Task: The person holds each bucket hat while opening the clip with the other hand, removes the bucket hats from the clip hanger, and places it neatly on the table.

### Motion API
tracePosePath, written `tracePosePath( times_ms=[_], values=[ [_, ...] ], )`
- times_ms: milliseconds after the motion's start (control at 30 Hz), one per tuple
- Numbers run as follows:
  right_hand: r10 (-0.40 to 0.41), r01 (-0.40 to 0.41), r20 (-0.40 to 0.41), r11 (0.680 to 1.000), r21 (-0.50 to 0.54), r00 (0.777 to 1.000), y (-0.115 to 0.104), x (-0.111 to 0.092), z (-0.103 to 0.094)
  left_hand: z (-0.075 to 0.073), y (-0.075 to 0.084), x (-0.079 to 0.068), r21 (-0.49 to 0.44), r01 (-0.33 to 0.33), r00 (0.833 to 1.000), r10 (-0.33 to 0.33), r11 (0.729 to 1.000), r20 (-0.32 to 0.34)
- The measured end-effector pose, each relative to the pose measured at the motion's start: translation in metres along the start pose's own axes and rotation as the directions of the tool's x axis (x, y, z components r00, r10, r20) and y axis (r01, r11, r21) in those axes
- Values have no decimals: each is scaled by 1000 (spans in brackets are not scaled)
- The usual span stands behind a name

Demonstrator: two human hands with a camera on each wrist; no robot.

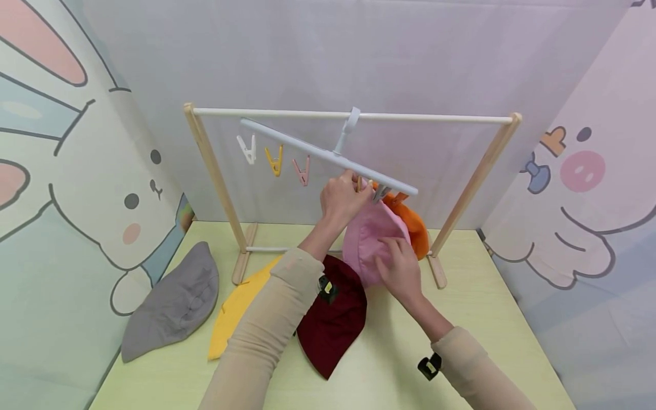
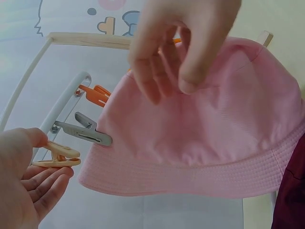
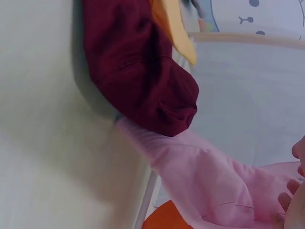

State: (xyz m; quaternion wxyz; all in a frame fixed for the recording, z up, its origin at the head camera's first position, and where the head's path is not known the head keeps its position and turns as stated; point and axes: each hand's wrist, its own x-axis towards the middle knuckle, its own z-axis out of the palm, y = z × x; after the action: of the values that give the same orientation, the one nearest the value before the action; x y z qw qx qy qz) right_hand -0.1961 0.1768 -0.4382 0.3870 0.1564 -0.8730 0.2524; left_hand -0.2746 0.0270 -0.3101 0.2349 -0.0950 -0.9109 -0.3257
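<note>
My left hand (image 1: 340, 196) pinches a cream clothespin (image 2: 66, 162) under the pale blue hanger (image 1: 297, 142); in the left wrist view its tips stand just apart from the brim of a pink bucket hat (image 2: 205, 157). A grey clothespin (image 2: 86, 132) clips that hat at its edge. My right hand (image 1: 401, 272) is over the pink hat, its fingers loosely bent with no cloth between them. Behind it hangs an orange hat (image 1: 419, 233) at an orange clothespin (image 1: 398, 199). The hanger hooks on the white rail, its right end tilted down.
White, yellow and pink clothespins (image 1: 302, 172) hang from the hanger's left half. On the table lie a grey hat (image 1: 176, 307), a yellow hat (image 1: 238, 307) partly behind my left sleeve, and a maroon hat (image 1: 335, 319). Wooden posts (image 1: 474, 185) hold up the rail (image 1: 425, 118).
</note>
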Motion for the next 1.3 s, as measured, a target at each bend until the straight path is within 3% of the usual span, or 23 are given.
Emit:
tracePosePath(
  times_ms=[300, 467, 767, 967, 1300],
  values=[
    [37, -29, -146, 998, 52, 989, 4, 12, -10, 1, -1, 1, -4, -10, 1000, 10, 1000, -11],
    [99, -88, -178, 993, 73, 979, 10, 16, -12, 1, -1, 0, -10, -15, 1000, 15, 1000, -14],
    [214, -208, -51, 972, 112, 975, 20, 19, -15, 2, -1, 0, -8, -4, 1000, 3, 1000, -12],
    [294, -296, 29, 946, 130, 955, 27, 19, -13, 3, -1, 0, -11, 2, 1000, -2, 1000, -11],
    [377, -381, 77, 922, 62, 923, 43, 15, -3, 4, -3, 1, -28, -30, 1000, 30, 999, 0]
  ],
)
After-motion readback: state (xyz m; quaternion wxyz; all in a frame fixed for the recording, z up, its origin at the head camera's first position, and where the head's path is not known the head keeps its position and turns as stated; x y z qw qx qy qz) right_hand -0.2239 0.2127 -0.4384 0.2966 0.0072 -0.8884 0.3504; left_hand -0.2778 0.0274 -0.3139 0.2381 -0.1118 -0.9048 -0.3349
